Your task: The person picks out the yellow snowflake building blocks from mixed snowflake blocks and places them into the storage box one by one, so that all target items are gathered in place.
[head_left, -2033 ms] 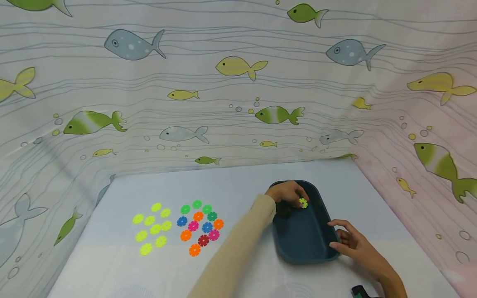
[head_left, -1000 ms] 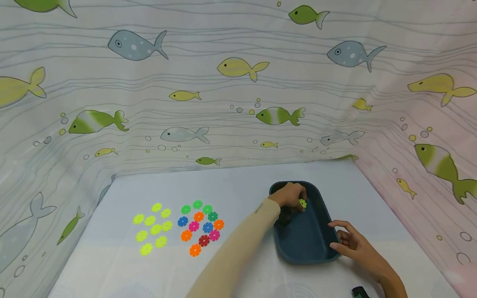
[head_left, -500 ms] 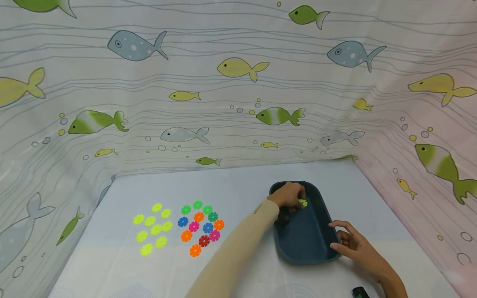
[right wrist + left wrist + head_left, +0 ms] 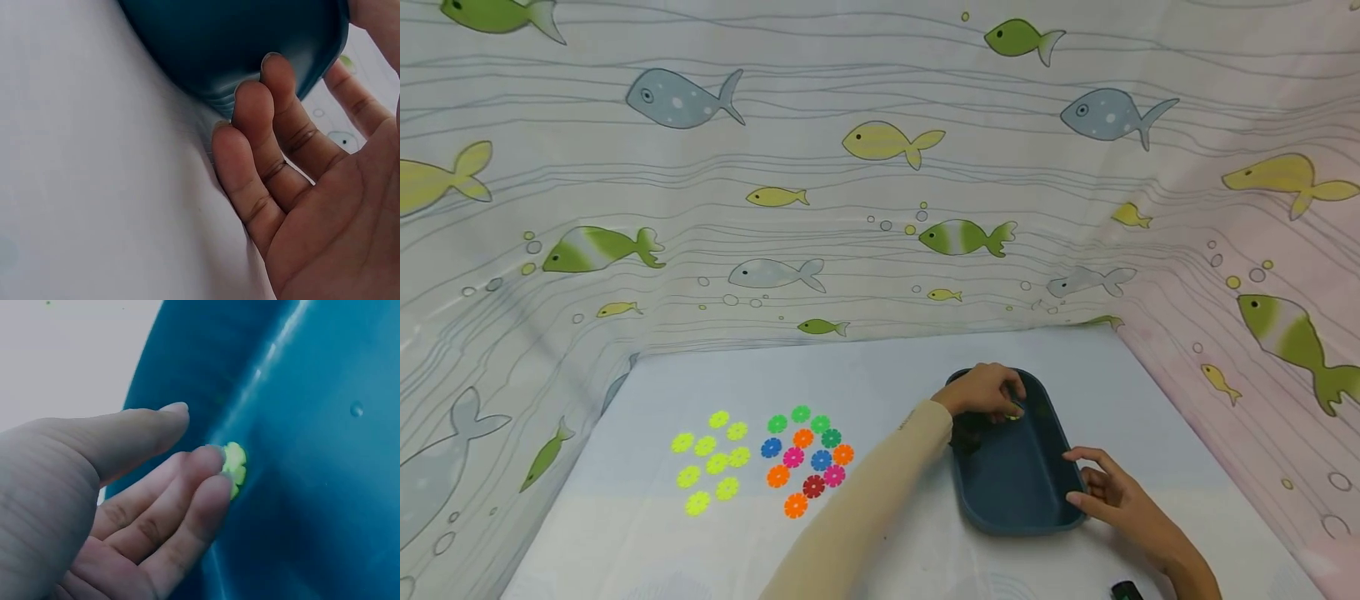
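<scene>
My left hand (image 4: 985,390) is over the far end of the dark blue tray (image 4: 1015,492). In the left wrist view, its fingertips touch a yellow notched disc (image 4: 235,469) near the foot of the tray's inner wall, and the thumb stands apart from them. From the head view, the fingers hide most of that disc. My right hand (image 4: 1108,487) rests at the tray's right rim, thumb and index finger against it. Its other fingers bend loosely beside the tray's outer wall in the right wrist view.
Left on the white table (image 4: 625,550) lie several yellow notched discs (image 4: 717,462). Beside them is a mixed group of green, orange, blue, pink and dark red discs (image 4: 813,487). A fish-patterned cloth (image 4: 880,250) walls the back and sides. A black object (image 4: 1126,590) shows near the right wrist.
The yellow disc, plainly visible at my left fingertips before, is now mostly hidden behind them in the head view. My left fingers have shifted slightly. My right hand and the tray stay put.
</scene>
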A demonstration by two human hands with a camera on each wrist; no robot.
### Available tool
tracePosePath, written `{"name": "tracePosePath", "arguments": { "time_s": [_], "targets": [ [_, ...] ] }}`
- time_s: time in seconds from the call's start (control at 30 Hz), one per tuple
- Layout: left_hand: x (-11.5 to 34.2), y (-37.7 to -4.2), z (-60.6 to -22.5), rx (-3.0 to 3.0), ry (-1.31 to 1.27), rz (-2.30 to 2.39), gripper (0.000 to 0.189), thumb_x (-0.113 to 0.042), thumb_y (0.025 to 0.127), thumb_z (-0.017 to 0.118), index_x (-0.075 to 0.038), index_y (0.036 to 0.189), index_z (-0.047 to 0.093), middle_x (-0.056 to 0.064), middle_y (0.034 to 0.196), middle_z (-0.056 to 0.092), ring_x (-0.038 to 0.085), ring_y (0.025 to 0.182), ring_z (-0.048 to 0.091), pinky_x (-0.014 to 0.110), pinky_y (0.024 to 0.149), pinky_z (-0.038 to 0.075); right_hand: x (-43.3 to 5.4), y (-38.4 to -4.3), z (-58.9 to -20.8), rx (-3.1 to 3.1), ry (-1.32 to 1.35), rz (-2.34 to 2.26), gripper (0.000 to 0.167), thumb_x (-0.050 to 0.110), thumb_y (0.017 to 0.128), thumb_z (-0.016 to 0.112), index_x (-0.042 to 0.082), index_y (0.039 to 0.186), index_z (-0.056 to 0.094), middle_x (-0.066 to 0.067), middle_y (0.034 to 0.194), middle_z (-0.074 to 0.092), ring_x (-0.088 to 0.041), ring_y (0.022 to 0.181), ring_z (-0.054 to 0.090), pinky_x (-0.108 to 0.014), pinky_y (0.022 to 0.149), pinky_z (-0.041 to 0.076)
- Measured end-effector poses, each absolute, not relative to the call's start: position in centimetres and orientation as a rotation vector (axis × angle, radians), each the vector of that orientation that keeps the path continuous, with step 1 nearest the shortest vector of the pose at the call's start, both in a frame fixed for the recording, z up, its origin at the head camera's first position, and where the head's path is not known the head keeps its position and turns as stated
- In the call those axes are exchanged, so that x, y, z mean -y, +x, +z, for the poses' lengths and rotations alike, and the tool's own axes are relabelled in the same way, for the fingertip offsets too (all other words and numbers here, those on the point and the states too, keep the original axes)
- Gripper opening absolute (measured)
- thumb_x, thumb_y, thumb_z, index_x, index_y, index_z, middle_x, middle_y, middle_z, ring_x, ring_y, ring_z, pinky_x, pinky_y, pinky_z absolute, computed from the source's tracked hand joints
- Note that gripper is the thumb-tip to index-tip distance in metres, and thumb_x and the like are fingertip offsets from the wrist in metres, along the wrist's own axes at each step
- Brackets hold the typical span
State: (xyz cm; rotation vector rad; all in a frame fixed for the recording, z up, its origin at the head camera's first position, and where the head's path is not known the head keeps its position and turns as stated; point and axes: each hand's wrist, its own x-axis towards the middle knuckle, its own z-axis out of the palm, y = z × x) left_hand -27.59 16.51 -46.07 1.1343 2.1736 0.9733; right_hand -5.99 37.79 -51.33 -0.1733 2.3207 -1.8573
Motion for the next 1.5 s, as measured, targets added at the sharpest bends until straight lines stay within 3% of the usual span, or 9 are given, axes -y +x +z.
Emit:
{"name": "tracePosePath", "arguments": {
  "time_s": [0.27,0.57,0.93,1.17,1.5],
  "targets": [
    [-15.5,-27.4,-45.3,-2.154,1.191,1.022,0.024,-0.018,0.093,0.079,-0.009,0.114,0.071,-0.006,0.077,0.072,0.009,0.066,0.069,0.021,0.064,0.055,-37.7,-5.9,-51.3,-2.320,-0.135,-1.850,0.051,0.007,0.105,0.059,0.007,0.149,0.033,-0.008,0.086,0.043,-0.024,0.068,0.043,-0.039,0.064,0.045],
    [-13.8,-26.5,-44.5,-2.046,1.189,1.119,0.027,-0.021,0.096,0.076,-0.009,0.119,0.070,0.001,0.084,0.075,0.014,0.073,0.071,0.026,0.069,0.058,-37.9,-5.7,-51.4,-2.312,-0.169,-1.870,0.050,0.005,0.105,0.056,0.006,0.149,0.032,-0.009,0.085,0.044,-0.029,0.067,0.041,-0.040,0.063,0.045],
    [-10.7,-25.2,-44.0,-1.970,1.252,1.146,0.027,-0.022,0.096,0.075,-0.010,0.120,0.070,-0.003,0.086,0.072,0.012,0.076,0.070,0.026,0.073,0.058,-38.0,-5.7,-51.5,-2.301,-0.314,-1.891,0.051,-0.002,0.105,0.052,0.002,0.150,0.028,-0.008,0.082,0.041,-0.033,0.066,0.035,-0.040,0.060,0.044],
    [-8.0,-25.0,-44.4,-1.938,1.286,1.187,0.030,-0.023,0.097,0.075,-0.010,0.122,0.068,-0.001,0.091,0.072,0.014,0.079,0.071,0.028,0.075,0.059,-37.8,-5.7,-51.2,-2.307,-0.264,-1.883,0.051,0.001,0.105,0.054,0.004,0.150,0.030,-0.007,0.082,0.039,-0.031,0.067,0.035,-0.040,0.060,0.042],
    [-3.5,-24.9,-44.8,-1.938,1.242,1.253,0.035,-0.024,0.097,0.073,-0.005,0.126,0.067,-0.001,0.095,0.071,0.040,0.090,0.070,0.049,0.082,0.058,-37.6,-5.7,-51.2,-2.292,-0.191,-1.868,0.052,0.004,0.106,0.055,0.007,0.151,0.029,-0.008,0.081,0.041,-0.031,0.066,0.037,-0.040,0.061,0.042]
  ]
}}
